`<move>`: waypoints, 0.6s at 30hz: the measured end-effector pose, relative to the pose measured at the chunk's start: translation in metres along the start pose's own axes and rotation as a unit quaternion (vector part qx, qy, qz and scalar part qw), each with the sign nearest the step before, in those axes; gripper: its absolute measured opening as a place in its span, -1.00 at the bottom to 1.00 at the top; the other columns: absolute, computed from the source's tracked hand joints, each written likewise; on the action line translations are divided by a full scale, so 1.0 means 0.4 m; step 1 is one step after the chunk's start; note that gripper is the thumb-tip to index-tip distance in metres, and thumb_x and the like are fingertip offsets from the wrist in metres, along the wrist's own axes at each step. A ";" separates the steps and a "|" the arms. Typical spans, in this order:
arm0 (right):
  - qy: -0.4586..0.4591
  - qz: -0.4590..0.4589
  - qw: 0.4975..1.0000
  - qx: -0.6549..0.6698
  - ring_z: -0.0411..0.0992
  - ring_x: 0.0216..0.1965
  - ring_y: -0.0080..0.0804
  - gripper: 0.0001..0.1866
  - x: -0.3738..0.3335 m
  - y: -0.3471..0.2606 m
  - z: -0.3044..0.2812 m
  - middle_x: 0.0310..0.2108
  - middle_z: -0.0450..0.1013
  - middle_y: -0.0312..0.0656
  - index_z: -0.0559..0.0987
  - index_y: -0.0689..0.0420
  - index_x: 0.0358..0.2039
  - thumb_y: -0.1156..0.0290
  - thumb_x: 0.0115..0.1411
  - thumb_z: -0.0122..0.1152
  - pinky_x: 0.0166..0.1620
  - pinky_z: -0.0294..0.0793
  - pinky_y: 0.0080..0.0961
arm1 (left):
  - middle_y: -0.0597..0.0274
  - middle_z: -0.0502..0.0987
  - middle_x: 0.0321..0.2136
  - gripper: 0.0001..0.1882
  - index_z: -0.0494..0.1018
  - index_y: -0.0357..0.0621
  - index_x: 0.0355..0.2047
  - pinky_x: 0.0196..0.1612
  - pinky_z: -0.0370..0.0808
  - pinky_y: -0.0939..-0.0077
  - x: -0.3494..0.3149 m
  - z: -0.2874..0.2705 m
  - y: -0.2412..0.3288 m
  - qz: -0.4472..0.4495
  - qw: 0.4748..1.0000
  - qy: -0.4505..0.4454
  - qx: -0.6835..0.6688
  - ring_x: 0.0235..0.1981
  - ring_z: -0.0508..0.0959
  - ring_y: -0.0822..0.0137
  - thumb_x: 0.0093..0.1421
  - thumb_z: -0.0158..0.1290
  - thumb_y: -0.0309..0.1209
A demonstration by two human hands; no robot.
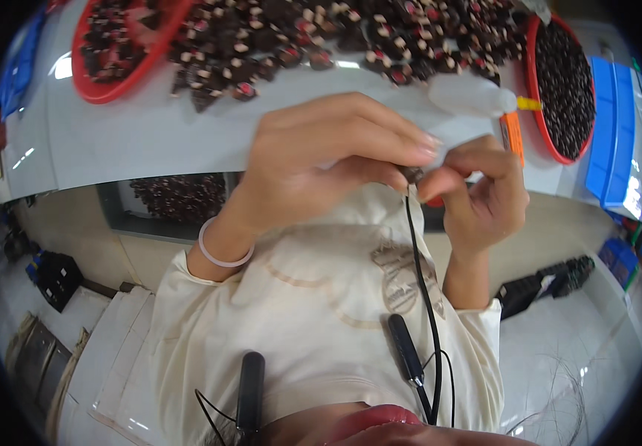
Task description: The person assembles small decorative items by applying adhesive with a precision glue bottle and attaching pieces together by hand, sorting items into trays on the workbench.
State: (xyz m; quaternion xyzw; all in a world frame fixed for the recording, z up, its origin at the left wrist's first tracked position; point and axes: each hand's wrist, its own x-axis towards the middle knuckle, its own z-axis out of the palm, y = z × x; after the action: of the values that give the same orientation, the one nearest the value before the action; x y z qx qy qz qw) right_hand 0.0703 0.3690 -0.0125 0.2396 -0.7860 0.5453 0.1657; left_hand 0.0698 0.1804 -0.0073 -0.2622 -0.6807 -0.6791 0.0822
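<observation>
My left hand [321, 145] is raised in front of my chest, thumb and fingertips closed on a small dark part [412, 174]. Close beside it, my right hand [488, 189] has its fingers curled in a pinch, thumb and forefinger at the part's right side. Whatever lies between those right fingertips is hidden. On the white table beyond my hands spreads a heap of small dark parts [284, 37] with cream and red bits on them. A black cable [419, 260] hangs down my front, just below the fingertips.
Red basins of small parts stand at the left [101, 95] and right [535, 89]. A white squeeze bottle [469, 97] with a yellow tip lies by an orange object [513, 137]. A blue tray [611, 134] sits far right. Below the table edge, an open drawer [120, 212] holds dark parts.
</observation>
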 end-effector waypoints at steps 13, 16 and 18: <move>-0.049 0.045 0.998 0.019 0.28 -0.67 -0.55 -0.78 0.009 -0.007 -0.035 -0.65 0.40 -0.25 0.47 0.22 -0.56 0.52 -0.19 0.37 -0.64 0.19 -0.71 | 0.05 0.34 0.00 -0.70 0.39 -0.25 -0.10 0.05 0.33 0.45 0.226 -0.173 0.051 -0.077 0.883 -0.088 0.454 0.01 0.36 0.16 0.12 -0.06 -0.58; -0.066 0.042 0.997 0.011 0.28 -0.67 -0.55 -0.80 0.016 -0.018 -0.045 -0.65 0.40 -0.24 0.47 0.22 -0.56 0.56 -0.18 0.36 -0.63 0.19 -0.70 | 0.13 0.31 0.02 -0.71 0.39 -0.19 -0.10 0.09 0.26 0.39 0.270 -0.169 -0.057 0.018 0.879 -0.182 0.441 0.04 0.31 0.13 0.14 -0.09 -0.52; -0.072 0.039 0.997 0.005 0.28 -0.67 -0.55 -0.81 0.015 -0.021 -0.059 -0.65 0.40 -0.24 0.47 0.22 -0.56 0.58 -0.18 0.35 -0.63 0.19 -0.70 | 0.12 0.32 0.00 -0.73 0.39 -0.20 -0.13 0.09 0.26 0.37 0.279 -0.180 -0.063 -0.007 0.861 -0.197 0.468 0.03 0.31 0.14 0.14 -0.08 -0.50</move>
State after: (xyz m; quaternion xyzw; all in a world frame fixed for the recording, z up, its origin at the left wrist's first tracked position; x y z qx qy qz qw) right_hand 0.0701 0.3875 0.0054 0.2487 -0.8018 0.5365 0.0860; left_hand -0.0543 0.1398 0.0274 -0.3163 -0.9223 -0.2154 0.0549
